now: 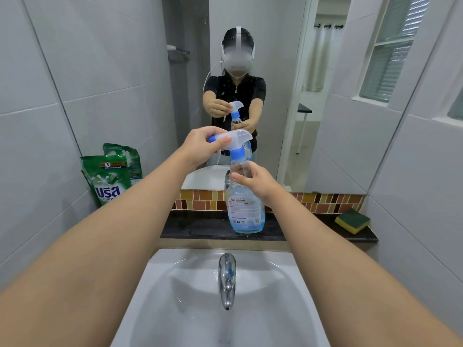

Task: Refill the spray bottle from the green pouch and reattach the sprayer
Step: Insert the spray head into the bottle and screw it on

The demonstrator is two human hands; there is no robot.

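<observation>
Flanking bottle (245,211) (on ledge), green pouch (108,181) left, sponge (352,221) right

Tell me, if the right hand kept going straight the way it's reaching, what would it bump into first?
The right hand is already gripping the spray bottle by its upper part, so it would just push the bottle. Straight beyond looks like the mirror, though depth is hard to judge here.

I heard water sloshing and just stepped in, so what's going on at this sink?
A person stands at the sink working on a spray bottle that sits on the dark ledge. The left hand holds the sprayer at the bottle's neck; the right hand steadies the bottle's shoulder. The green pouch leans against the left wall, untouched.
</observation>
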